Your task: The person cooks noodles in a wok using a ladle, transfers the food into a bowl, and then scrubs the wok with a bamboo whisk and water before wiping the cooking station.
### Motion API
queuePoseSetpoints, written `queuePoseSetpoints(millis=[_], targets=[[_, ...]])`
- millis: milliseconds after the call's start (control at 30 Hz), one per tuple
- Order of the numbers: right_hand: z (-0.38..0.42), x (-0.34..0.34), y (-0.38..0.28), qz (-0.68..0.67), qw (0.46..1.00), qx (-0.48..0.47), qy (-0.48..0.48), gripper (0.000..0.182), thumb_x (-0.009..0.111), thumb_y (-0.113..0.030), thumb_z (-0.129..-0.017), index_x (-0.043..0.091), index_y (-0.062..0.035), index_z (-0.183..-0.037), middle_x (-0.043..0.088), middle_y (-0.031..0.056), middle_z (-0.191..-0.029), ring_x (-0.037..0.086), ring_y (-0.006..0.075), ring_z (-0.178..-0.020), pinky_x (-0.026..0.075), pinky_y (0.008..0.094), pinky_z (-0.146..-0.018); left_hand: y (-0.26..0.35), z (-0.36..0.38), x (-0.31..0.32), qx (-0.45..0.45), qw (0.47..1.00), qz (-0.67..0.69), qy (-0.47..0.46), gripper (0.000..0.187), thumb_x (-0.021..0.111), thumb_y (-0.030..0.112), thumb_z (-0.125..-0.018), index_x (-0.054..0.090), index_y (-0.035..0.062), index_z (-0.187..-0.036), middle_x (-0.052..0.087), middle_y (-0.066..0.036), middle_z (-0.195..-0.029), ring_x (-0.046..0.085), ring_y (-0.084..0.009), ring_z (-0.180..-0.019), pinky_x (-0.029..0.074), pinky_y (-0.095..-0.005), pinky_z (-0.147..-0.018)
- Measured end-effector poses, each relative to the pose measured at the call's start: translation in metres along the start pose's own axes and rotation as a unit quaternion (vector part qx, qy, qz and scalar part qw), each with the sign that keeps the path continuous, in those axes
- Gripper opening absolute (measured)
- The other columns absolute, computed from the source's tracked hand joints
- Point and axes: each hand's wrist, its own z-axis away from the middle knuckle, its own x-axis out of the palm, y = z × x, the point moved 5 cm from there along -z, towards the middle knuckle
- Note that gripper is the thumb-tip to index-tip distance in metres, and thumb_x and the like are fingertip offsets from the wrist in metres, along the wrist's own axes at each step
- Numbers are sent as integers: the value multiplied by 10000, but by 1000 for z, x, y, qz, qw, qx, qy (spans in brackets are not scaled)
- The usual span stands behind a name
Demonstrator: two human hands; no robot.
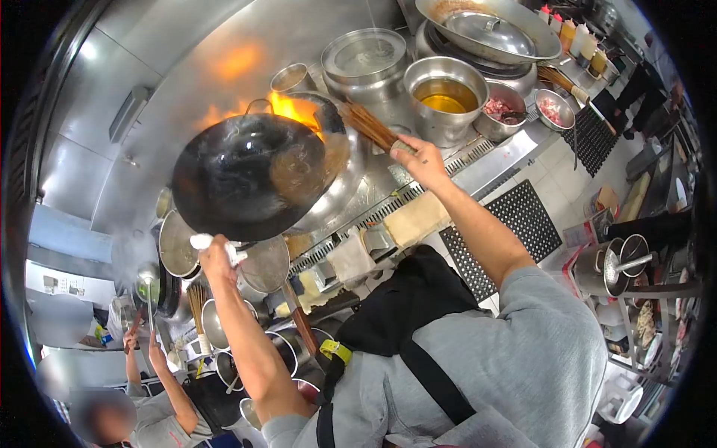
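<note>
A black wok (235,179) is tilted up over the burner, with flames (291,110) rising behind its far rim. My left hand (217,261) is closed on the wok's near edge through a folded white cloth (203,241). The wok's handle on this side is hidden by hand and cloth. In my right hand (424,163) is a bamboo wok brush (367,125), gripped by its bound end. Its bristles point left toward the wok's right side, and wet brownish patches show on the wok there.
Right of the burner stand a lidded steel pot (364,67), a pot of yellow oil (446,93) and bowls of raw meat (553,110). A strainer (265,263) lies close to my left forearm. Another person (166,399) works at the lower left.
</note>
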Motion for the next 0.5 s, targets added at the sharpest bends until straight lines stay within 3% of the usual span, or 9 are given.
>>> queuePoseSetpoints(millis=[67,133,200,267,333,400,433,467,500], targets=[[-5,-3,-5,13,999,42,-15,487,642,-312,-746,580,-65,-1161,640,189,-991,626,262,-920,458,308,-816,3,-7,2,48,999,1,-11,102,542,78,-684,549,1,-750,553,-70,-637,538,-151,-484,417,-297,-387],[-11,-2,-20,9,998,56,-26,491,641,-317,-742,582,-58,-1156,613,202,-1062,606,268,-984,449,320,-846,6,-16,4,118,992,-31,-9,163,574,127,-686,537,-24,-736,567,-93,-682,538,-190,-516,428,-337,-425],[-29,3,-28,53,997,-46,22,501,643,-323,-739,581,-45,-1152,621,203,-1041,610,274,-975,454,323,-846,18,-13,8,232,966,-107,29,164,573,123,-695,554,-32,-745,584,-76,-708,544,-171,-578,440,-315,-528],[-48,19,-34,57,998,-27,-2,505,642,-323,-737,581,-31,-1144,620,201,-1046,606,283,-986,452,327,-856,28,-5,16,236,959,-154,15,274,591,155,-695,550,-65,-853,622,-127,-816,585,-247,-790,448,-354,-750],[-63,36,-47,58,997,49,-33,505,637,-337,-739,586,-28,-1135,627,186,-1036,606,287,-977,452,329,-854,44,15,23,324,920,-213,61,345,608,195,-684,533,-72,-889,614,-212,-815,602,-328,-803,458,-378,-742],[-72,61,-59,16,993,100,-57,496,640,-337,-739,593,-33,-1128,632,182,-1025,609,287,-964,455,336,-849,53,36,29,313,891,-296,141,410,614,224,-674,497,-92,-907,594,-282,-820,589,-413,-816,462,-417,-739],[-71,75,-59,-31,986,153,-65,487,644,-337,-739,600,-38,-1120,636,178,-1013,612,287,-950,457,343,-844,48,41,31,320,887,-310,123,468,615,250,-678,453,-110,-931,583,-307,-806,583,-438,-791,461,-455,-717],[-68,89,-57,-27,985,152,-79,487,644,-337,-739,600,-38,-1120,636,178,-1013,612,287,-950,457,343,-844,43,52,35,335,872,-335,123,511,622,258,-683,420,-116,-967,586,-293,-787,589,-433,-758,462,-471,-696],[-66,97,-55,-2,995,97,-27,484,649,-333,-741,599,-41,-1122,637,180,-1007,614,281,-942,459,347,-839,37,66,37,300,883,-343,110,565,628,252,-683,383,-111,-1040,587,-285,-774,594,-422,-741,469,-468,-675]])
